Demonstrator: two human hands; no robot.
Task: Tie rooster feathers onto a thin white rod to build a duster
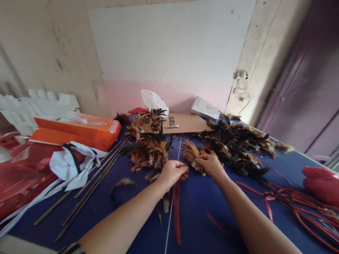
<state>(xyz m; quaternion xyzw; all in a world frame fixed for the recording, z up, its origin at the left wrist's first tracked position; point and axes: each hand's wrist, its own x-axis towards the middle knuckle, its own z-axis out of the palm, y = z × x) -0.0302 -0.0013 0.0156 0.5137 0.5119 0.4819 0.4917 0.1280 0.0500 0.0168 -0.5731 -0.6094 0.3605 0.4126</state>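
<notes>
My left hand (173, 172) is closed in the middle of the blue table, fingers curled round the upper end of a flat red ribbon (177, 215) that runs down towards me. Just to its right, my right hand (210, 165) pinches brown feathers at the edge of a small tuft (191, 151). A larger pile of brown and black feathers (150, 153) lies beyond my left hand. Another dark feather pile (235, 144) spreads behind my right hand. Some loose feathers (166, 203) rest below my left wrist.
Thin sticks (97, 180) lie at left, beside an orange bag (76, 128) and white cloth (66, 164). Cardboard (185, 121) and a white plastic bag (153, 100) are at the back. Red cords (296, 197) and a red bundle (321, 185) sit right. The blue table (201, 218) has a white centre line.
</notes>
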